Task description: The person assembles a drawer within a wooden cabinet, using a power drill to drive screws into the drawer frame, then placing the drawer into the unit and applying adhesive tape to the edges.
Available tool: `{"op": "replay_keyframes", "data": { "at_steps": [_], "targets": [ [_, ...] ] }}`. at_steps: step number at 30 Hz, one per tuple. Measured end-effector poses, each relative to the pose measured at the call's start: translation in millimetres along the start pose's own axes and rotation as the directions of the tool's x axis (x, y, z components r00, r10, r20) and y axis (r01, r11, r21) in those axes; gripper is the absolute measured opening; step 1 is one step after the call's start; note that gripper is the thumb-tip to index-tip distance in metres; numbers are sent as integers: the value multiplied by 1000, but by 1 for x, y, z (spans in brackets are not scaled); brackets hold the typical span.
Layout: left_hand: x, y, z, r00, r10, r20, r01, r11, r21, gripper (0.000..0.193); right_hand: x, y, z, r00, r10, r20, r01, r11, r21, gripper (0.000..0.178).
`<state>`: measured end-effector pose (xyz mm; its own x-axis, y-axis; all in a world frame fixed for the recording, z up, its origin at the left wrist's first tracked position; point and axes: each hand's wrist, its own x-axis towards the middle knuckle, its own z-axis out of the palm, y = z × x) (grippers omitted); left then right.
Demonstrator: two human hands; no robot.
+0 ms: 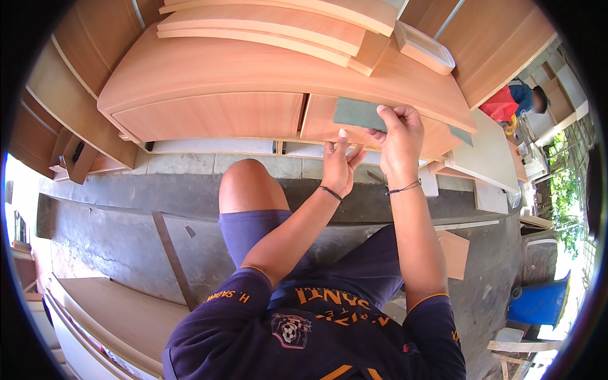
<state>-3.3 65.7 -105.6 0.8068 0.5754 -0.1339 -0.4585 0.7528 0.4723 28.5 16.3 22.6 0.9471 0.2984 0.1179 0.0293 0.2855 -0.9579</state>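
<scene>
A long, low wooden cabinet with a curved top stretches across in front of me. Two drawer fronts face me, a left one and a right one, with a dark gap between them. My right hand pinches a grey-green sheet of sandpaper between thumb and fingers, against the right drawer front. Just below, my left hand has its fingers apart, their tips at the lower edge of that front. Another grey-green piece shows at the cabinet's right end.
Curved wooden boards are stacked on the cabinet, beside a small rounded wooden frame. Tall wooden panels stand at both sides. Flat boards lie at the lower left. At the right are a blue bin and another person farther off.
</scene>
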Motion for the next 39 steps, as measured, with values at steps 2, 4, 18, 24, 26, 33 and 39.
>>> {"op": "replay_keyframes", "data": {
  "at_steps": [2, 4, 18, 24, 26, 33, 39],
  "targets": [
    [-1, 0, 0, 1000, 2, 1, -2, 1000, -11, 40, 1, 5, -1, 1000, -17, 12, 17, 1000, -24, 19],
    [-2, 1, 0, 1000, -3, 3, 3, 1000, -20, 39, 1, 9, -1, 999, -37, 13, 37, 999, -29, 19],
    [12, 9, -4, 992, -89, 86, 82, 993, 81, 42, 5, 19, -1, 990, -137, 19, 136, 991, 8, 18],
    [8, 0, 0, 999, 37, 28, -39, 997, 61, 32, 0, 10, 2, 998, -66, 0, 65, 998, 15, 16],
    [8, -1, -1, 998, 41, 42, -43, 998, 41, 32, -1, 10, 2, 999, -42, 14, 42, 999, 20, 15],
    [6, 0, -3, 994, 22, 107, -14, 997, -73, 34, -2, 12, 6, 1000, 8, -8, -7, 992, 129, 14],
    [8, -6, -9, 992, 19, 125, -6, 995, -103, 33, -4, 9, 10, 999, 18, -50, -13, 994, 111, 15]
  ]
}}
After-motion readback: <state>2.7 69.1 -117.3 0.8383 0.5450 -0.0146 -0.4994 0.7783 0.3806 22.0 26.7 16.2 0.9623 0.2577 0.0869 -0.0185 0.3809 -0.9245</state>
